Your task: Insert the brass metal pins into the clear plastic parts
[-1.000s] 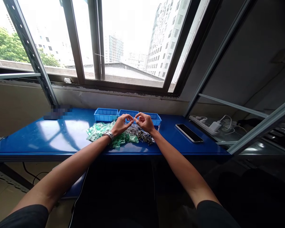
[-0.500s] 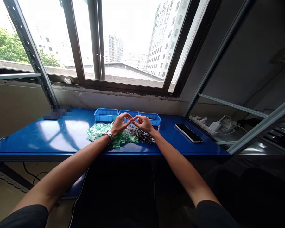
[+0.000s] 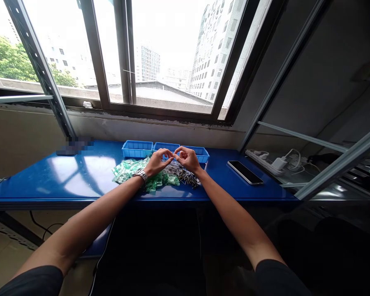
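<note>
My left hand and my right hand meet fingertip to fingertip above the blue table. Thumb and forefinger are pinched on each side; whatever lies between them is too small to make out. Under my left hand spreads a heap of clear and green small plastic pieces. Dark screws with brassy ends, or similar thin pins, lie in a pile below my right hand. Greyish small parts sit between the two piles, partly hidden by my hands.
Three blue bins stand in a row behind my hands: a left bin, a middle bin and a right bin. A phone lies at the right. Beyond it are a power strip with a white charger and metal shelf posts.
Both hands stay in nearly the same place. My fingers have shifted slightly, with the right forefinger more raised and arched and the left hand a touch lower.
</note>
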`<state>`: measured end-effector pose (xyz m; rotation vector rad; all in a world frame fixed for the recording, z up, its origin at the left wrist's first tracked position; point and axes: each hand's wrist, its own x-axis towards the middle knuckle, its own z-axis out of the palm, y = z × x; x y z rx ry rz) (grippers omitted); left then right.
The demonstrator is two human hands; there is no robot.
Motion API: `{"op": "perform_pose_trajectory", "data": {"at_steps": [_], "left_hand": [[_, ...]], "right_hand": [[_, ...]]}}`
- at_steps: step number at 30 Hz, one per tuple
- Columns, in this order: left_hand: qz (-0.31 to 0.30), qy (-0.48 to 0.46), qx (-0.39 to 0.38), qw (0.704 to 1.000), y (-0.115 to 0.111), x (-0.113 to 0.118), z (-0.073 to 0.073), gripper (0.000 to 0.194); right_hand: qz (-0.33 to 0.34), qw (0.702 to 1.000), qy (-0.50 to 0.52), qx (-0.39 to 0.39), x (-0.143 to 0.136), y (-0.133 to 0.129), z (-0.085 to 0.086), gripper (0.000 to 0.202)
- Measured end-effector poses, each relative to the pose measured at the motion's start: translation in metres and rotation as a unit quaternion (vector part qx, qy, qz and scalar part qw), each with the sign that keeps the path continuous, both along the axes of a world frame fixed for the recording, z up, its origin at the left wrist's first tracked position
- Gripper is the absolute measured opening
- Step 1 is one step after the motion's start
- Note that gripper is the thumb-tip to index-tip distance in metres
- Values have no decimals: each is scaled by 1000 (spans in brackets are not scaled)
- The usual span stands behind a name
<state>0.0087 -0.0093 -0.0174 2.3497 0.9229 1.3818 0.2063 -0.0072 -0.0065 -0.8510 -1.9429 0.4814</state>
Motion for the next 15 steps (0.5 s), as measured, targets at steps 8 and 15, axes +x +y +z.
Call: {"op": "perform_pose_trajectory", "data": {"at_steps": [8, 15], "left_hand": [[30, -28, 9, 999, 1, -2, 1, 23], [36, -40, -4, 999, 2, -2, 1, 23]], "right_hand": [[10, 999, -33, -18, 3, 2, 1, 28], [-51, 994, -89, -28, 17, 8, 7, 32]]}}
